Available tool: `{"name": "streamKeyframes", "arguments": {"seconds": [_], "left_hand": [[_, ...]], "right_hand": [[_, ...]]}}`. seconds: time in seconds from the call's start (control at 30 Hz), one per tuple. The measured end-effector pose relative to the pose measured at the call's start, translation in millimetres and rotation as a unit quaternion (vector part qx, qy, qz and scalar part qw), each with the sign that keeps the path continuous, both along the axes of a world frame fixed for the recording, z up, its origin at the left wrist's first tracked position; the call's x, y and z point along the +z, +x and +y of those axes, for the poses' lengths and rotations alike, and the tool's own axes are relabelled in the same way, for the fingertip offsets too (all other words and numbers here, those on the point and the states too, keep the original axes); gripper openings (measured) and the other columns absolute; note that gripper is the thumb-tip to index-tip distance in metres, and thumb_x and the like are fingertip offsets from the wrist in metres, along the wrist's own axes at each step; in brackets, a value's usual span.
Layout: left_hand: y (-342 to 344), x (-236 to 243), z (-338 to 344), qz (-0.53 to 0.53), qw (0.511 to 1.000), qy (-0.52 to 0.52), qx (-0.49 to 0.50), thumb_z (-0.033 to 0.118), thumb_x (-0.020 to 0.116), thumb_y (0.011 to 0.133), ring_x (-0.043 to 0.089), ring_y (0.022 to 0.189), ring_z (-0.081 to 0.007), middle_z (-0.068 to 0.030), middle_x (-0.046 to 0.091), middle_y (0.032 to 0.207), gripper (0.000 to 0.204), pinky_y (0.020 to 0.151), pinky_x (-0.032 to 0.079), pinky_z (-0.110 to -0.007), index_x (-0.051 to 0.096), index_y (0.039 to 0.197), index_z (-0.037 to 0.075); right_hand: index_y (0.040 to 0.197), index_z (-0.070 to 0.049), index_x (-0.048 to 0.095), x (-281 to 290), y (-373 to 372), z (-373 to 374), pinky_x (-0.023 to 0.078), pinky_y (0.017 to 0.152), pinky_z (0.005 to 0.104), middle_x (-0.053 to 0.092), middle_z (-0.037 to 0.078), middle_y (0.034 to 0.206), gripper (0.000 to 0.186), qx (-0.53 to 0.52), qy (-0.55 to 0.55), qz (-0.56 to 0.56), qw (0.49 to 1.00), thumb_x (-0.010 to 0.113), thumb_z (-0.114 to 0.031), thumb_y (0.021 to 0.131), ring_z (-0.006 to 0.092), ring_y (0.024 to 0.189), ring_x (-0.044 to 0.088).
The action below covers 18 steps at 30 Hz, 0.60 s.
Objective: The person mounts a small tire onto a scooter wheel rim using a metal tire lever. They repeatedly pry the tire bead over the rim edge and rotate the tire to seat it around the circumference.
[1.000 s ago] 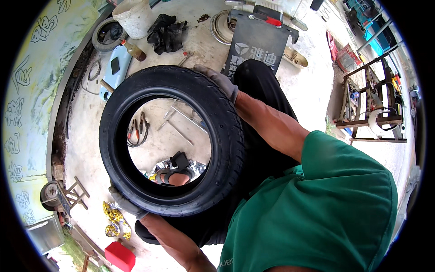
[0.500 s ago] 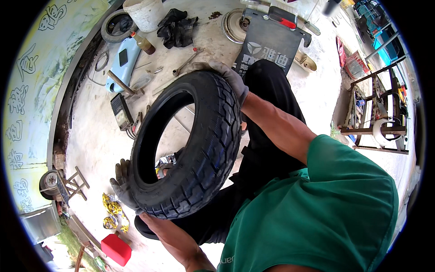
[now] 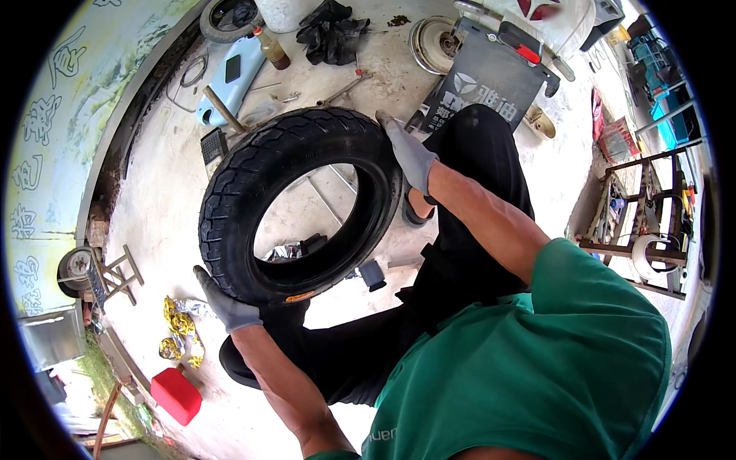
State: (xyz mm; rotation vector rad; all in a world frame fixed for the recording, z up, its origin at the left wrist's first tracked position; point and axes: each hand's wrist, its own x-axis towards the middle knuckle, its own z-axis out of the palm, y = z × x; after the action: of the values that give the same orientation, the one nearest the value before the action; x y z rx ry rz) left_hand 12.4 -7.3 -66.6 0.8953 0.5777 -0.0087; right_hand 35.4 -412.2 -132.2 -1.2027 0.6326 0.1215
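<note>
My grey-gloved left hand (image 3: 232, 304), near left, and grey-gloved right hand (image 3: 411, 156), far right: fingers gripping black rubber tyre (image 3: 239, 208).

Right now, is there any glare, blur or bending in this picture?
In the head view, glare bleaches parts of the floor nearly white; in that head view, the tyre shows distinct tread, without obvious motion blur; again in the head view, the painted wall bends with the fisheye, and the corners go black.
</note>
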Motion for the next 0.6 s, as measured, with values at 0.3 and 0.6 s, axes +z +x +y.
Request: {"name": "streamKeyframes", "arguments": {"seconds": [0.3,0.6], "left_hand": [[0.7,-9.0,13.8,-0.002,1.000,-0.025,0.005,0.052,0.042,0.111,0.071,0.113,-0.0283,-0.0149,0.072,0.128,0.060,0.103,0.057,-0.043,0.062,0.139,0.002],[-0.2,5.6,2.8,0.078,0.995,0.057,-0.005,0.060,0.045,0.108,0.072,0.105,-0.0251,-0.0121,0.074,0.121,0.069,0.100,0.056,-0.040,0.065,0.132,0.000]], "right_hand": [[0.157,0.003,0.044,19.1,-4.2,-12.3,0.029,0.122,0.0325,0.046,0.019,0.162,0.088,0.097,-0.127,-0.053,0.986,0.035,-0.068,0.107,0.0227,0.149,0.042],[0.156,0.004,0.045,-8.9,1.8,-17.7,0.030,0.122,0.0360,0.049,0.021,0.159,0.092,0.081,-0.213,-0.066,0.971,0.036,-0.072,0.105,0.0272,0.148,0.043]]}}
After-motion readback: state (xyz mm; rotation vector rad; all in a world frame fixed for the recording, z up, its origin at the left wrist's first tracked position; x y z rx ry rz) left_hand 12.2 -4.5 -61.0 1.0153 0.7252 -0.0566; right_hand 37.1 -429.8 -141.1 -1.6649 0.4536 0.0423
